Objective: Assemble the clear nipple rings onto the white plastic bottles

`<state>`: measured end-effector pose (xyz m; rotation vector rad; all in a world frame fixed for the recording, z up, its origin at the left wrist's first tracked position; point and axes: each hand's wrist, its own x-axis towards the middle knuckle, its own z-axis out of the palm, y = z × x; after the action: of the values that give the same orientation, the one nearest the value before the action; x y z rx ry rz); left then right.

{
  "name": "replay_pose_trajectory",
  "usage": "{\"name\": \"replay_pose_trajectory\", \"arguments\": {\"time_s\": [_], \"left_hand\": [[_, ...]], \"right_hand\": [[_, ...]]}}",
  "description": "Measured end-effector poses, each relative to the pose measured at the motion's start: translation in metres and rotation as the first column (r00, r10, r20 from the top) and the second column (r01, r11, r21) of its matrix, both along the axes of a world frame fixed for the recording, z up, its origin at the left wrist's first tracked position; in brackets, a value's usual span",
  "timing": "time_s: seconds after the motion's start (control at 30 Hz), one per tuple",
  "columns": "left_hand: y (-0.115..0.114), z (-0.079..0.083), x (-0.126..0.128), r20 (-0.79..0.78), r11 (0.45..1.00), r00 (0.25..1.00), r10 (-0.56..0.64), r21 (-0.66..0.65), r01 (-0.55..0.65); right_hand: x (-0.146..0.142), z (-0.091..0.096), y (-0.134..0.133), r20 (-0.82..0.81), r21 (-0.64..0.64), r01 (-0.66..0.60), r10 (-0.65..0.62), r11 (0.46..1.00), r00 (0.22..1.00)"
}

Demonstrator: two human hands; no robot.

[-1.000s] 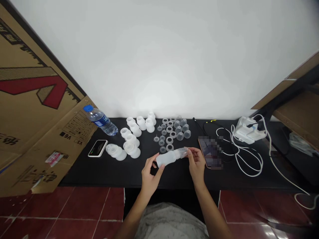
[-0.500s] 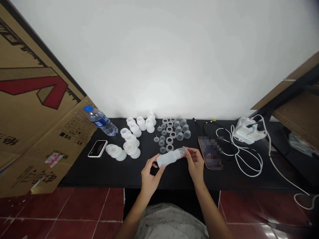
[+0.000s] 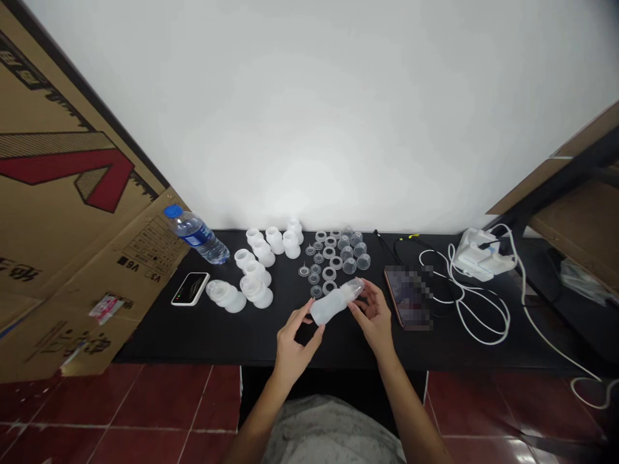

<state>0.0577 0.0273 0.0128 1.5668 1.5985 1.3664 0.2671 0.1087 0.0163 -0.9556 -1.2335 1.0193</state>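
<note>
Above the desk point(image 3: 203, 338), my left hand point(image 3: 294, 345) and right hand point(image 3: 374, 319) are half-curled, holding a frosted bottle point(image 3: 333, 304) between them, just in front of the clear rings point(image 3: 329, 288). A loose grip could drop it, scattering the rings or hitting the phone point(image 3: 409, 299) beside my right hand.

Frosted translucent plastic bottle point(image 3: 331, 305), held almost level, its clear end angled up rightward.
</note>
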Motion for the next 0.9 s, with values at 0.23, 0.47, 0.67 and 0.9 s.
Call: {"name": "replay_pose_trajectory", "arguments": {"time_s": [0.23,0.47,0.67,0.9], "left_hand": [[0.0006,0.0002,0.0006,0.049,1.000,0.999,-0.021,0.018,0.020],[0.0006,-0.0033,0.0000,0.078,1.000,0.997,-0.024,0.011,0.023],[-0.0003,-0.0051,0.0000,0.065,0.999,0.997,-0.038,0.016,0.037],[-0.0008,-0.0034,-0.0007,0.038,0.999,0.999,-0.020,0.036,0.018]], "right_hand": [[0.0027,-0.0002,0.0002,0.073,0.022,-0.001,-0.001,1.000,0.997],[0.0042,-0.0001,0.0006,0.108,0.025,-0.014,0.011,1.000,0.994],[0.0054,-0.0029,0.0010,0.130,0.024,-0.038,0.035,0.999,0.991],[0.0068,-0.0067,0.0007,0.138,0.027,-0.069,0.064,0.997,0.988]]}}
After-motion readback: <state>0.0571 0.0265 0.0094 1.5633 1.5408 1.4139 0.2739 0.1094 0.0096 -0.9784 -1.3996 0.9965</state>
